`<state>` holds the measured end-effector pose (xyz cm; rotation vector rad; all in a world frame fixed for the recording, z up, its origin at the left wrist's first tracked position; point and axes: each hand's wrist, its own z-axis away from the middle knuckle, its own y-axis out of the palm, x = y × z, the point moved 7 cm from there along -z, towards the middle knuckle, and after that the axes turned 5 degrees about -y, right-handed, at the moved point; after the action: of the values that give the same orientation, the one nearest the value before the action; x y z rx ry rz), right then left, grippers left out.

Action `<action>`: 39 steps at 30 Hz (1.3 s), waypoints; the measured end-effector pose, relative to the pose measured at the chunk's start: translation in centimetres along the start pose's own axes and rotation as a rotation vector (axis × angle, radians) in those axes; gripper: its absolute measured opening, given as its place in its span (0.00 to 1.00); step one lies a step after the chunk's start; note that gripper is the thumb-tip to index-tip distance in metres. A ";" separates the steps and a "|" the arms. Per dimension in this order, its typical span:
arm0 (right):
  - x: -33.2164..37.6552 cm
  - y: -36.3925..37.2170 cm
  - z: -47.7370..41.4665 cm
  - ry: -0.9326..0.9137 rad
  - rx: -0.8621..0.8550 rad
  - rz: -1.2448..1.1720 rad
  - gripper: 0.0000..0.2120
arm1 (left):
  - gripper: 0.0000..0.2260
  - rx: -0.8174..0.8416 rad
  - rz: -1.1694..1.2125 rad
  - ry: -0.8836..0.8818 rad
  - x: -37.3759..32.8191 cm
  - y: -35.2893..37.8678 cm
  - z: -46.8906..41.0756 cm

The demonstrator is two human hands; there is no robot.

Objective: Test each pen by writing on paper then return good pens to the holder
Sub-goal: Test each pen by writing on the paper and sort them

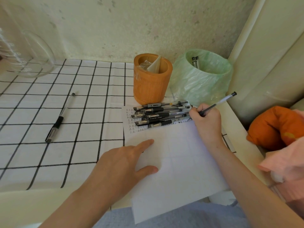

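Between the fingers (197,112) of the right hand (206,120) a pen (220,101) is clamped at its black grip, with the barrel slanting up and away to the right. Its tip is hidden behind the hand, at the paper (177,170) near the far edge. The left hand (121,163) has its fingers straight and apart, pressed flat on the paper's near-left part, holding nothing.

Just left of the right fingers a pile of pens (161,115) lies on the written rows. Beyond that pile stands the holder (152,83), orange, with only wrapping visible inside. Well left of the left fingers a lone pen (60,118) lies on the tabletop (41,102). Beyond the right fingers a green-bagged bin (202,79) shows two pens (195,61) in it.

Handling, as judged: the pen is light, stiff and slim. Its clear barrel is probably slick, so the rubber grip is the sound place to hold. Appearance: clear barrel, black grip, black end plug. The paper is thin and would likely slide unless pinned.
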<state>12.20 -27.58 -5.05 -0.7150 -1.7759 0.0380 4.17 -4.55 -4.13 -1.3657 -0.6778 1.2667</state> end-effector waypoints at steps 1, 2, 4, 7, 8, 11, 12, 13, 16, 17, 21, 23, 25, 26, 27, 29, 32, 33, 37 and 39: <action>-0.1 0.0 0.0 0.003 0.000 0.002 0.18 | 0.27 -0.015 0.027 -0.003 0.1 -0.1 0.1; -0.2 -0.1 0.0 0.015 -0.006 -0.006 0.17 | 0.26 -0.039 0.073 -0.002 0.1 -0.3 0.2; -0.4 -0.6 -0.1 0.086 -0.044 -0.070 0.15 | 0.20 -0.083 0.266 -0.007 0.3 -0.9 0.5; 1.0 -1.2 0.1 0.180 -0.093 -0.278 0.18 | 0.17 -0.109 0.553 -0.009 0.7 -1.4 0.2; 1.9 -1.1 0.3 0.195 -0.075 -0.348 0.18 | 0.18 -0.119 0.595 0.002 0.8 -1.6 0.0; 4.9 0.4 1.6 0.287 0.099 -0.571 0.19 | 0.21 -0.134 0.709 0.044 0.4 -1.9 -0.2; 5.8 1.0 2.3 0.308 0.183 -0.629 0.18 | 0.23 -0.135 0.753 0.058 0.2 -2.0 -0.2; 6.7 1.6 3.1 0.324 0.260 -0.662 0.15 | 0.24 -0.144 0.785 0.075 0.0 -2.1 0.0; 8.1 2.6 5.2 0.345 0.392 -0.655 0.09 | 0.31 -0.198 0.832 0.113 -0.1 -2.6 0.2; 8.3 2.8 5.6 0.344 0.407 -0.640 0.10 | 0.34 -0.210 0.830 0.116 -0.1 -2.6 0.2; 8.5 3.1 6.1 0.323 0.413 -0.569 0.12 | 0.41 -0.238 0.813 0.145 -0.4 -2.9 0.2; 8.6 3.3 6.2 0.314 0.420 -0.548 0.13 | 0.41 -0.249 0.813 0.147 -0.4 -3.0 0.3; 8.6 3.5 6.3 0.305 0.439 -0.532 0.13 | 0.42 -0.255 0.791 0.150 -0.4 -3.1 0.4; 8.6 3.5 6.4 0.298 0.454 -0.520 0.13 | 0.42 -0.259 0.778 0.154 -0.5 -3.1 0.5; 8.7 3.7 6.6 0.288 0.477 -0.507 0.13 | 0.42 -0.260 0.763 0.152 -0.5 -3.1 0.5; 9.0 4.1 6.9 0.267 0.538 -0.489 0.12 | 0.41 -0.252 0.754 0.140 -0.4 -3.1 0.4; 9.1 4.7 7.4 0.260 0.614 -0.479 0.09 | 0.28 -0.233 0.720 0.096 0.0 -2.9 0.2; 9.1 4.8 7.4 0.263 0.614 -0.489 0.08 | 0.17 -0.223 0.738 0.054 0.3 -2.9 0.2; 8.5 4.8 7.3 0.307 0.598 -0.562 0.17 | 0.13 -0.174 0.776 -0.028 1.4 -2.4 0.3; 8.6 4.9 7.4 0.338 0.619 -0.656 0.15 | 0.15 -0.125 0.799 -0.016 1.2 -2.3 0.4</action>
<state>6.59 -17.02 -1.96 0.3025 -1.4755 0.0196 4.72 -2.76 -2.28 -1.8173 -0.2055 1.8750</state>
